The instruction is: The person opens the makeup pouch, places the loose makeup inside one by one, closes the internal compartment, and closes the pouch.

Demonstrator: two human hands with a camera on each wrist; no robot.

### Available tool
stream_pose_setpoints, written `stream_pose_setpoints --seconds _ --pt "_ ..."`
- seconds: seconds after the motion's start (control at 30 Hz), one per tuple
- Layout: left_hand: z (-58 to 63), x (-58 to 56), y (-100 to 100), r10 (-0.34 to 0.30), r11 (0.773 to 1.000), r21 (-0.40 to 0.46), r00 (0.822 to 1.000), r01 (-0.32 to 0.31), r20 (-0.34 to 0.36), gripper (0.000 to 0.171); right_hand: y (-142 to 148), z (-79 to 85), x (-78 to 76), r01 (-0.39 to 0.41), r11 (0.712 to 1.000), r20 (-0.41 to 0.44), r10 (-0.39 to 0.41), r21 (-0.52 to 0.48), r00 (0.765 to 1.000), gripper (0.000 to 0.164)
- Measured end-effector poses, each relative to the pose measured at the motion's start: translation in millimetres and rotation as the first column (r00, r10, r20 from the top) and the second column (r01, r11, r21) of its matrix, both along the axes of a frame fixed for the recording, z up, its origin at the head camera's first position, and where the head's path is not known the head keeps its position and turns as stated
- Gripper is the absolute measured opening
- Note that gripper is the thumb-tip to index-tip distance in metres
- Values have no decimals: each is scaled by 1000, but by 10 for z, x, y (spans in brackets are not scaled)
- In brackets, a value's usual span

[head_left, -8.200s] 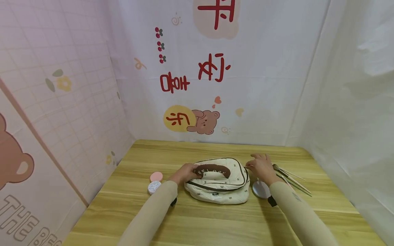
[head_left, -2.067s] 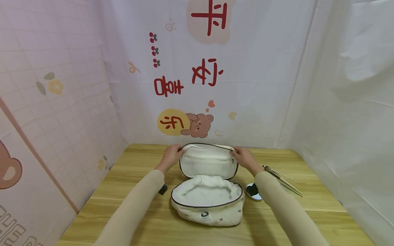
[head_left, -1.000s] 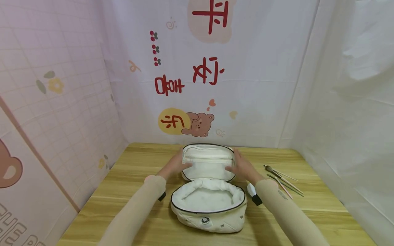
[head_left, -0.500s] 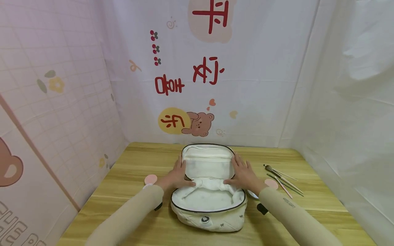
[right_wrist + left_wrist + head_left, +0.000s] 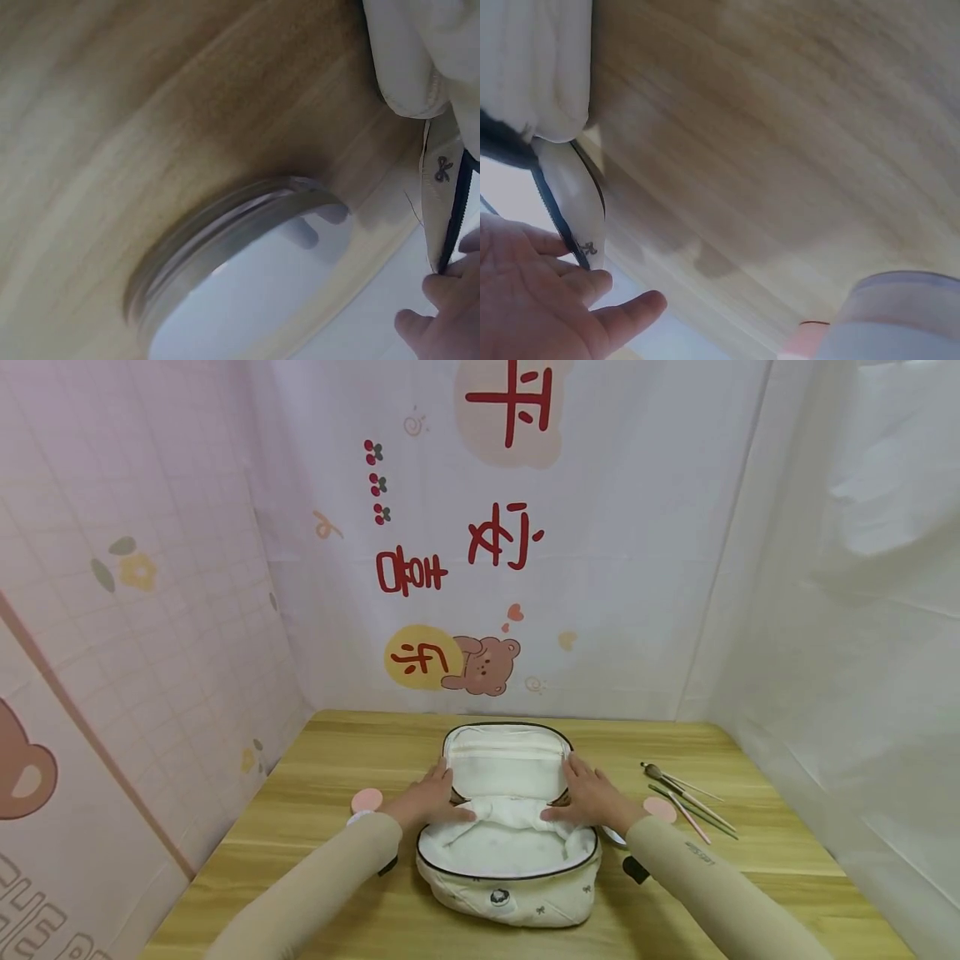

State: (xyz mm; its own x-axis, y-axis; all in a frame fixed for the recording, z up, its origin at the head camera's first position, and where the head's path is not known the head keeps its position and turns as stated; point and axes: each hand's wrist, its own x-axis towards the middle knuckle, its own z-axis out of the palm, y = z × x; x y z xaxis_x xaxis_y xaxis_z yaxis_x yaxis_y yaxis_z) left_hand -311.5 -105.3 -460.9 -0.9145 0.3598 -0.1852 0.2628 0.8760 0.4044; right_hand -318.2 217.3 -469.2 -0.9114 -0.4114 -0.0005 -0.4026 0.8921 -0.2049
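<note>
Now, bag (image 5: 538,900): it stands on the table (image 5: 337,752), lid (image 5: 508,777) folded back.
Left hand (image 5: 429,802): my fingers are spread, touching the lid's edge.
Right hand (image 5: 596,800): mine also spread, at the opposite edge.
Brushes (image 5: 675,787): farther, on my right.

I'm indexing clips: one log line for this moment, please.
bag: open, lid back | left hand: lid edge | right hand: opposite lid edge | brush: on table
</note>
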Motion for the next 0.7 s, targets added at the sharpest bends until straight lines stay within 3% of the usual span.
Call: stream_pose_setpoints --seconds 0.17,0.4,0.7 --pt "-36 -36 -27 9 1000 -15 999 -9 36 107 20 -112 -67 5 1000 42 -5 -5 999 115" --pt "-63 -58 -29 18 999 -35 998 -17 55 107 -37 18 24 51 999 152 -52 10 987 110" --pt "-124 -114 -57 -3 998 -54 996 8 89 106 -32 -6 -2 63 998 197 -63 4 978 110"
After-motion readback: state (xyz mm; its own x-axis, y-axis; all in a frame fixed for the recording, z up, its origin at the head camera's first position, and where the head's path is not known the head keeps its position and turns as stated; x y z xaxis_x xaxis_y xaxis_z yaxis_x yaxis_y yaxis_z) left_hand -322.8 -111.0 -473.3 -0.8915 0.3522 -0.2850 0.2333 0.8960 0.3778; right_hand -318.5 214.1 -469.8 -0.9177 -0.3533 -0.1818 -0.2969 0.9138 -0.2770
